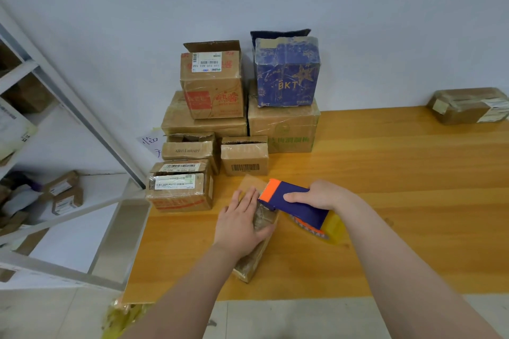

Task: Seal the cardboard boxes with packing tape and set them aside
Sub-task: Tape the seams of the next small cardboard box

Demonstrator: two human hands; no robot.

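One small brown cardboard box, front-centre on the orange wooden table: the left hand presses it with straight fingers, and the right hand grips one blue-and-orange tape dispenser at its top. The dispenser is best drawn straight along the seam, tape taut. Also roughly eight stacked cardboard boxes at the wall and one taped brown parcel far right.

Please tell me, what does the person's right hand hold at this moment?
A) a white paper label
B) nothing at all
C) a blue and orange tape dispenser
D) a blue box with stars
C: the right hand grips the blue and orange tape dispenser, its orange end at the top of the small box on which the left hand rests flat.
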